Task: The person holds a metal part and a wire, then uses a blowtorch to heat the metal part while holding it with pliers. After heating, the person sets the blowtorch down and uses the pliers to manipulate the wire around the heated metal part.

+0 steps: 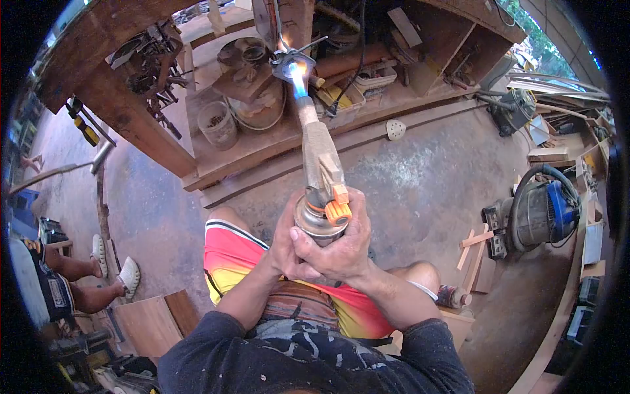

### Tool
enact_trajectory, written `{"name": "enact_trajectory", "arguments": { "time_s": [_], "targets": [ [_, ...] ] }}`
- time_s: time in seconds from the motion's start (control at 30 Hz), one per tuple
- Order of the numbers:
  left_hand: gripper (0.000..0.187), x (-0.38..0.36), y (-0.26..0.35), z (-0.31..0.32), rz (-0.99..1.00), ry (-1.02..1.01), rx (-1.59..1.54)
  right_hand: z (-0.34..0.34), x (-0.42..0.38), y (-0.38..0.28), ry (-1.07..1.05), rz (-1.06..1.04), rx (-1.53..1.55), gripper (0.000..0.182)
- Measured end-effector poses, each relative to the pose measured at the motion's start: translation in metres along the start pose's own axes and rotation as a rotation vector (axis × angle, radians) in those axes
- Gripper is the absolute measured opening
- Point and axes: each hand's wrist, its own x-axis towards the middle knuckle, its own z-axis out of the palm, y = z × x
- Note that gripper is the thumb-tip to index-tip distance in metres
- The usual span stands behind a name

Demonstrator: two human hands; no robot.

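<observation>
Both my hands are wrapped round a gas blowtorch (323,157), held out in front of me with its nozzle pointing away. My left hand (286,240) closes on the left side of its canister, and my right hand (344,240) grips the right side, fingers of the two meeting. An orange knob (338,213) sits at the torch's base. From the nozzle a blue flame (299,84) plays onto a small round metal piece (287,67), which glows orange near the flame. A thin rod sticks out from that piece. What supports it is partly hidden.
A wooden workbench (243,157) with a cluttered shelf stands ahead, holding a clear plastic tub (216,123) and a bucket. A shop vacuum (548,213) and wood scraps (474,253) lie to the right. Another person's legs (88,276) show at left.
</observation>
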Motion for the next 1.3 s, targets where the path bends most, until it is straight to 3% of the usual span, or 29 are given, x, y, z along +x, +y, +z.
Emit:
{"name": "enact_trajectory", "arguments": {
  "time_s": [0.2, 0.3, 0.37, 0.5, 0.73, 0.9, 1.3],
  "targets": [
    [0.126, 0.002, -0.001, 0.001, 0.047, -0.018, 0.019, -0.001, -0.002, -0.001, -0.02, 0.05, 0.005, 0.073],
    [0.125, 0.003, 0.008, 0.004, -0.069, 0.038, -0.052, -0.001, -0.002, -0.002, -0.017, 0.057, 0.022, 0.072],
    [0.125, 0.002, 0.004, -0.003, -0.028, -0.033, 0.064, -0.002, -0.001, -0.003, -0.016, 0.076, 0.031, 0.072],
    [0.126, 0.003, 0.009, 0.005, -0.036, -0.014, 0.018, -0.005, 0.003, -0.004, -0.028, -0.024, -0.016, 0.073],
    [0.128, 0.014, 0.046, 0.026, -0.243, 0.088, -0.045, -0.011, 0.005, -0.017, -0.071, 0.16, 0.259, 0.069],
    [0.127, 0.011, 0.049, 0.03, -0.325, 0.099, -0.035, -0.021, 0.014, -0.024, -0.11, 0.133, 0.129, 0.07],
    [0.124, 0.024, 0.058, 0.037, -0.229, 0.105, -0.062, -0.026, 0.024, -0.03, -0.119, 0.077, 0.095, 0.078]
  ]
}}
